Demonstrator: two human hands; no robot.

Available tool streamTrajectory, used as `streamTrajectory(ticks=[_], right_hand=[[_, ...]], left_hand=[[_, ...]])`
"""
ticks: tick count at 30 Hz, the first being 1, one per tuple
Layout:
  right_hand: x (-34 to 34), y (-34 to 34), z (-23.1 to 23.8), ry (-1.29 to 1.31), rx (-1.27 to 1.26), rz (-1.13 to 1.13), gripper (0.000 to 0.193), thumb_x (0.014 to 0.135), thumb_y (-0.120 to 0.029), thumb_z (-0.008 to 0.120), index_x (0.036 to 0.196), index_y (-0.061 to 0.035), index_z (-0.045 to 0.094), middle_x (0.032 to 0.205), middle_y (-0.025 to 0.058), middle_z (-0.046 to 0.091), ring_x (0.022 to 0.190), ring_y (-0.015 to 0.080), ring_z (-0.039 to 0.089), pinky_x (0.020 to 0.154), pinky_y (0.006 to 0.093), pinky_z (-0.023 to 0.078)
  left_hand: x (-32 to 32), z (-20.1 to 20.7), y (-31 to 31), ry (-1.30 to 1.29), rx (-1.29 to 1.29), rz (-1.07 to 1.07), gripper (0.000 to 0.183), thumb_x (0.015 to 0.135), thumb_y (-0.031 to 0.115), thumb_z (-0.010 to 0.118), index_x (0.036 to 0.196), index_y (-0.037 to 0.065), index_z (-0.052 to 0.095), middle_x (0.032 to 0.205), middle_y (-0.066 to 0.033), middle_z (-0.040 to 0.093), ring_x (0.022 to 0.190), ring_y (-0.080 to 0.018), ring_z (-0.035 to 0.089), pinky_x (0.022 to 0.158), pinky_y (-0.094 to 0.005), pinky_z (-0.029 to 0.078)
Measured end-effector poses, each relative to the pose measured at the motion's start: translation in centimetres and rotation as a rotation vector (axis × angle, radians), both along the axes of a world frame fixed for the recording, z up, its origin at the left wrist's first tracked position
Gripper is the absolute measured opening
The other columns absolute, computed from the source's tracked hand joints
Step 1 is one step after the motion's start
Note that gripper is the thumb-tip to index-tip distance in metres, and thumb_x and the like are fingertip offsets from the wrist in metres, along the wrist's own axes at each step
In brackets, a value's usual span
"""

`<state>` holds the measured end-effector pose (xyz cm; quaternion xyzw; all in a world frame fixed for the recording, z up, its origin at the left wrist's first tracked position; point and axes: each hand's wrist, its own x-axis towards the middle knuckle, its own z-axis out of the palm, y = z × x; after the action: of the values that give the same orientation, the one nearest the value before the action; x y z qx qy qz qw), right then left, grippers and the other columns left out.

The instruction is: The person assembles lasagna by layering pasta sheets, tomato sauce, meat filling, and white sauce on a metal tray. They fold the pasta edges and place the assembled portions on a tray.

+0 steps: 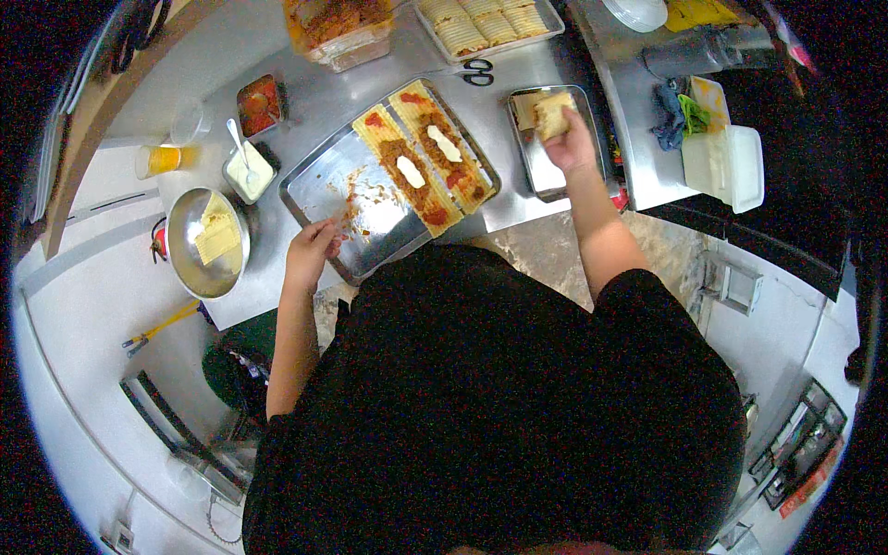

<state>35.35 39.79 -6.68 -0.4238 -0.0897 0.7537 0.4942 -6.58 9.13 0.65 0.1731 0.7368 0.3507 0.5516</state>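
Note:
My right hand point(573, 147) is closed around a pale roll of filled pasta point(554, 115), held over a small steel tray point(539, 169) that has another pale piece point(525, 109) at its far left. Above the near left rim of a large steel tray point(310, 182), my left hand point(315, 244) is loosely curled, with nothing visible in its fingers. On that tray's right half, two ridged pasta sheets point(374, 137) lie side by side. Each bears red-brown sauce with minced filling point(431, 129) and a white oblong strip point(409, 172). Sauce smears mark the tray's left half.
Left of the tray stand a steel bowl point(176, 260) with pasta sheets, a white tub point(248, 185) with a spoon, and a red-sauce container point(260, 104). Behind are a large sauce tub point(350, 57), a tray of rolls point(562, 28) and black-handled scissors point(477, 72). White containers point(746, 166) stand far right.

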Motion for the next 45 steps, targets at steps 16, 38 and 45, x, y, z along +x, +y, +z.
streamTrajectory(ticks=[16, 38, 45], right_hand=[[2.6, 6.1, -6.3, -0.895, -0.070, -0.003, 0.043, 0.090, -0.031, 0.070, 0.121, -0.0033, 0.062, 0.120, 0.0125, 0.067, 0.103, 0.0292, 0.067, 0.090, 0.0456, 0.055], [-9.7, -13.5, 1.3, -1.344, 1.664, 1.653, 0.015, 0.081, -0.018, 0.066, 0.090, -0.0069, 0.068, 0.096, 0.0161, 0.070, 0.097, 0.0352, 0.066, 0.086, 0.0486, 0.051], [-11.5, -13.8, -0.9, -1.370, 1.700, 1.658, 0.014, 0.082, -0.014, 0.057, 0.081, -0.0067, 0.070, 0.086, 0.0171, 0.069, 0.090, 0.0368, 0.068, 0.081, 0.0489, 0.053]], left_hand=[[2.8, 0.5, -5.4, -0.028, -0.028, 0.125, 0.034, 0.100, 0.023, 0.061, 0.123, -0.002, 0.063, 0.099, -0.0069, 0.069, 0.084, -0.0132, 0.064, 0.074, -0.0270, 0.053], [15.9, -7.9, 4.4, 0.891, 0.192, -1.082, 0.021, 0.085, 0.022, 0.063, 0.089, 0.004, 0.071, 0.091, -0.0194, 0.069, 0.089, -0.0360, 0.068, 0.082, -0.0475, 0.055], [15.2, -8.7, 4.2, 0.811, 0.264, -0.898, 0.018, 0.081, 0.019, 0.061, 0.082, 0.005, 0.072, 0.088, -0.0205, 0.069, 0.086, -0.0378, 0.068, 0.081, -0.0490, 0.055]])
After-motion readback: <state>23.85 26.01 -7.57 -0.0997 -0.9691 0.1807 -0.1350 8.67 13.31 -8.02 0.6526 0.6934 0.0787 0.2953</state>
